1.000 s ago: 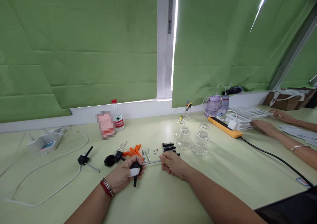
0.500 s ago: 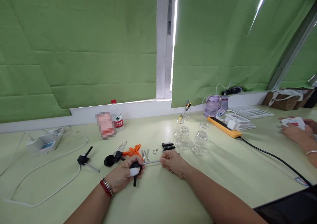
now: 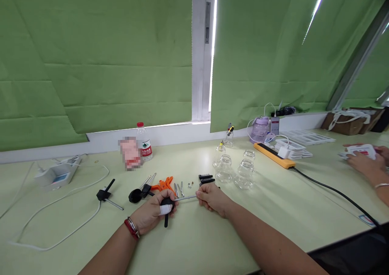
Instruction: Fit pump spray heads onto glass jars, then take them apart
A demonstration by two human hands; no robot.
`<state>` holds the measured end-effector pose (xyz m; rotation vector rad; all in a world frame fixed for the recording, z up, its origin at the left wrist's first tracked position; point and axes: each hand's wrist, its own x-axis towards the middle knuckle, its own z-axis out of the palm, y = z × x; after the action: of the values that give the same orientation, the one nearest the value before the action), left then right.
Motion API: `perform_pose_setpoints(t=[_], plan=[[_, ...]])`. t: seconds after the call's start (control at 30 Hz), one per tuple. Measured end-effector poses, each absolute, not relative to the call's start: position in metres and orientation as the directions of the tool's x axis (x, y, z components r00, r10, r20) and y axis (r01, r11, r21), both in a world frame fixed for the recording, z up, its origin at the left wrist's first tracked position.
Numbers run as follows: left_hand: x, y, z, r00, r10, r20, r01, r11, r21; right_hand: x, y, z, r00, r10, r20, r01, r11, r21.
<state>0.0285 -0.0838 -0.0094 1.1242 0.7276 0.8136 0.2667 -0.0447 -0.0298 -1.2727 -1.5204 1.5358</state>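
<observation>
My left hand (image 3: pixel 149 215), its thumb wrapped in white tape, is closed around a black plastic clamp part (image 3: pixel 166 220) with a bar pointing down. A thin metal rod (image 3: pixel 186 198) runs from that part to the right. The rod's far end is pinched between the fingertips of my right hand (image 3: pixel 214 198), which hide its tip. Just beyond my hands lie orange spring clamps (image 3: pixel 164 184), several loose metal screws or pins (image 3: pixel 179 190), tiny parts (image 3: pixel 190 185) and black ridged pieces (image 3: pixel 206 179). Another black part with a round pad (image 3: pixel 135 196) rests beside the orange clamps.
On the left, a similar black part with a rod (image 3: pixel 103 195) lies near a white cable and power strip (image 3: pixel 57 177). A water bottle (image 3: pixel 146 145) stands behind. Glass jars (image 3: pixel 244 175), an orange power strip (image 3: pixel 273 156) and a co-worker's hands (image 3: pixel 364 163) are at right.
</observation>
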Motion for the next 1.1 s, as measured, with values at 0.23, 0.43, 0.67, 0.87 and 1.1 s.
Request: perform_pose_setpoints(t=[0.23,0.43,0.67,0.87,1.1], plan=[[0.0305,-0.0828,-0.0073,0.512,0.853,-0.096,-0.193,0.223,0.956,0.2643,-0.0434,-0.0308,-0.368,0.908,-0.200,0.202,-0.132,-0.970],[0.0315,-0.0847,-0.0063,0.501,0.861,-0.090,-0.197,0.215,0.957,0.2689,-0.0416,-0.0323,-0.389,0.904,-0.177,0.162,-0.121,-0.979],[0.0309,-0.0855,-0.0067,0.503,0.859,-0.101,-0.187,0.222,0.957,0.2698,-0.0432,-0.0308,-0.388,0.906,-0.169,0.174,-0.108,-0.979],[0.0318,-0.0865,-0.0061,0.488,0.867,-0.104,-0.190,0.222,0.956,0.2644,-0.0436,-0.0335,-0.330,0.933,-0.143,0.237,-0.065,-0.969],[0.0325,-0.0867,-0.0034,0.490,0.866,-0.097,-0.186,0.212,0.959,0.2638,-0.0426,-0.0384,-0.286,0.958,-0.008,0.338,0.093,-0.937]])
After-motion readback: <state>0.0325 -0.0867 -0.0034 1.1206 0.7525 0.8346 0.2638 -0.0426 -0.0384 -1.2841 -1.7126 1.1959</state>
